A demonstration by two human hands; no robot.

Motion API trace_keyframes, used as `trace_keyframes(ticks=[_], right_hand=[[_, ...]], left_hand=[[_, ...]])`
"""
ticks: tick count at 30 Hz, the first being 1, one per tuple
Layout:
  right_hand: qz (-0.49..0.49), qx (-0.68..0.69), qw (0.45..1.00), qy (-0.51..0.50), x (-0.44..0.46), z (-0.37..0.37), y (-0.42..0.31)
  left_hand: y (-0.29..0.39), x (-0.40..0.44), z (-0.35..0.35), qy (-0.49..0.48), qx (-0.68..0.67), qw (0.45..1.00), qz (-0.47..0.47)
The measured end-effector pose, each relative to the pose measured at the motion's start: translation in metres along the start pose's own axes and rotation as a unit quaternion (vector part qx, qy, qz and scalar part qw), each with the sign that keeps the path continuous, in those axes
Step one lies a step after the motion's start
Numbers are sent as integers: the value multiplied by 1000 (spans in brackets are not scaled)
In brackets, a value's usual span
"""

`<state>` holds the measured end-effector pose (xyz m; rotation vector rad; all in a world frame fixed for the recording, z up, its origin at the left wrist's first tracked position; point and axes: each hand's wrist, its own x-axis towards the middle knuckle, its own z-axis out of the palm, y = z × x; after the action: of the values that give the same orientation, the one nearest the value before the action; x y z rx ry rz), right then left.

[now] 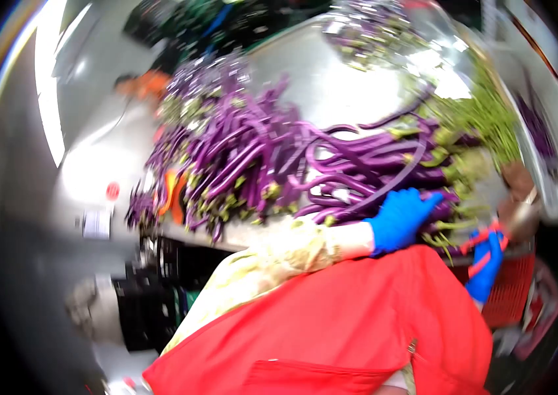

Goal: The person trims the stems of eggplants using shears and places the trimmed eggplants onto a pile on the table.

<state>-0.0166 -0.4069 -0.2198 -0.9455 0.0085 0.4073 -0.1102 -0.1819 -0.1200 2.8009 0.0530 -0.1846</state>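
Note:
Many long purple eggplants [364, 161] lie heaped on the metal table, their green stems toward the right. My left hand [400, 220], in a blue glove, is closed on eggplants at the near edge of this heap; its fingertips are partly hidden and blurred. To the right, at the table's near edge, my right hand [486, 266], also blue-gloved, is wrapped round red-handled scissors [489, 237]. The blades are too smeared to make out. Cut or loose green stems [453, 227] lie between the two hands.
Another eggplant pile [226, 151] covers the table's left part, with an orange-and-black item [172, 196] on it. Bagged eggplants [374, 29] lie at the back. Long green vegetables [489, 108] line the right. A red basket [512, 289] stands below the right edge. Dark crates [144, 309] are lower left.

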Motion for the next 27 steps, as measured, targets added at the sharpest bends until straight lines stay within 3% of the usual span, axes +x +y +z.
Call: trace_keyframes(ticks=[3,4,5,6,8,9,10,11,13,14,16,17,20,24,27], right_hand=[[59,20,998,10,2,-12,4],[70,37,997,7,7,-22,9],[68,52,996,5,7,-7,9],[51,23,998,24,6,6,1],[35,-108,993,-22,1,36,-23],[14,-129,991,-34,-1,52,-35],[-7,-145,988,-45,1,61,-39],[-12,-174,982,-71,5,64,-41],[-3,-250,958,-139,14,69,-56],[9,-301,937,-177,15,77,-64],[-68,-384,895,-218,23,89,-59],[-119,-470,844,-229,25,99,-65],[-346,-568,722,-189,31,120,-67],[-460,-615,629,-120,53,125,-65],[-471,-625,612,-111,62,131,-63]], left_hand=[[-11,-1,-9,51,-137,988,-44],[-19,-3,-19,53,-188,981,-18],[-25,-3,-31,86,-358,930,15],[-29,-8,-48,105,-528,841,58],[-52,-11,-81,104,-532,838,53],[-69,-12,-91,121,-481,868,40],[-74,-15,-100,147,-516,843,19],[-85,-17,-102,119,-618,777,16],[-81,-22,-114,132,-673,726,-41],[-84,-23,-115,115,-689,715,-42],[-94,-19,-106,114,-705,700,-5],[-95,-17,-106,111,-704,702,-1],[-94,-13,-103,111,-703,703,5],[-97,-10,-98,109,-704,702,-4],[-99,-7,-92,81,-722,687,-9]])
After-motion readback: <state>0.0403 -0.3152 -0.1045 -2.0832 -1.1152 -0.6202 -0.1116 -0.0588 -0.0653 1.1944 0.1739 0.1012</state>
